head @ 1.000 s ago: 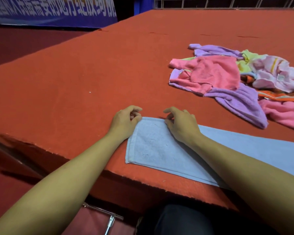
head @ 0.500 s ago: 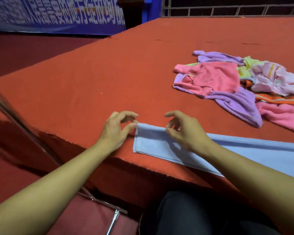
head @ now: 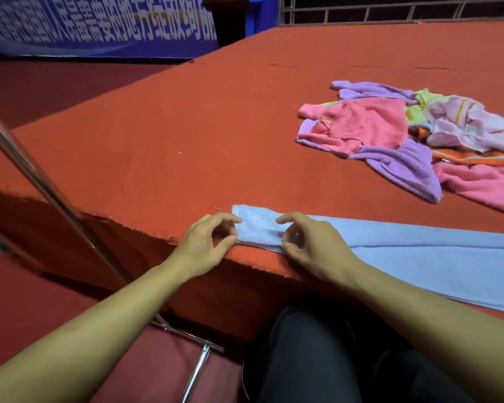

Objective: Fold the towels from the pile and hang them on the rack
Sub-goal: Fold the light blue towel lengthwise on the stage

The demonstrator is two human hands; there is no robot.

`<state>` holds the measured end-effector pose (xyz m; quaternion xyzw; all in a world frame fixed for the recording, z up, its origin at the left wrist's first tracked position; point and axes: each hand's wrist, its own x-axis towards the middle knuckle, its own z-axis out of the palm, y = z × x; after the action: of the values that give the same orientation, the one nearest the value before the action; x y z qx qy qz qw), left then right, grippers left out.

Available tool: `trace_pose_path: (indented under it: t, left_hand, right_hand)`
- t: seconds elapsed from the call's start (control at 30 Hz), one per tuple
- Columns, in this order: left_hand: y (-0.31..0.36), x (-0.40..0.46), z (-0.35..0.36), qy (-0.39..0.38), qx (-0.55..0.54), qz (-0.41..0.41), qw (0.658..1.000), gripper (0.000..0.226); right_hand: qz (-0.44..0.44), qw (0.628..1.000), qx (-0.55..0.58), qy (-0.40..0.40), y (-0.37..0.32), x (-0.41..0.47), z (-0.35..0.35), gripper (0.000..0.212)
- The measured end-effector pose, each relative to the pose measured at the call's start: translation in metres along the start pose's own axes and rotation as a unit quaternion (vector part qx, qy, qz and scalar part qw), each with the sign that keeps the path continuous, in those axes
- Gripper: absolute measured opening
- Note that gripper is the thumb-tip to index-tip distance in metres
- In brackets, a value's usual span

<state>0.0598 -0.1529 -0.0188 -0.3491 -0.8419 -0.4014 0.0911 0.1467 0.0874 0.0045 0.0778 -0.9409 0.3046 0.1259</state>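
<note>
A red table point(head: 186, 135) carries a blue towel point(head: 419, 254) along its near edge. The left hand point(head: 204, 245) and right hand point(head: 312, 245) each pinch the towel's folded left end. The pile point(head: 396, 135) lies toward the far right edge.

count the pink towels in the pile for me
3 in view: a bright pink towel on top at the pile's left, a pink one at its near right edge, a pale pink one at the back right. More may be buried.
</note>
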Motion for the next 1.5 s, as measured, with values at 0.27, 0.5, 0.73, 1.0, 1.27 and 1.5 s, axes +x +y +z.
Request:
trace_pose_path:
  t: [0.27,0.5,0.73,1.0,1.27,1.5]
  left_hand:
    - [0.009,0.005,-0.004,-0.026,0.067,-0.002,0.997,0.035]
    - [0.074,0.041,0.031,-0.046,0.039,0.02,0.998,0.034]
    - [0.173,0.101,0.15,-0.104,-0.037,0.086,0.99,0.024]
    - [0.297,0.154,0.307,-0.179,-0.111,0.123,0.97,0.019]
    - [0.343,0.182,0.39,-0.19,0.018,0.098,0.977,0.027]
    - [0.349,0.193,0.414,-0.228,0.065,0.059,0.97,0.03]
  right_hand:
    - [-0.004,1.0,0.004,-0.018,-0.001,-0.003,-0.007,0.044]
    - [0.035,0.998,0.031,0.046,0.025,-0.029,-0.054,0.044]
    - [0.107,0.986,-0.007,0.128,0.106,-0.1,-0.145,0.043]
    - [0.251,0.938,-0.093,0.222,0.23,-0.203,-0.274,0.042]
    - [0.337,0.895,-0.171,0.237,0.326,-0.245,-0.335,0.035]
    - [0.34,0.91,-0.216,0.096,0.355,-0.253,-0.339,0.037]
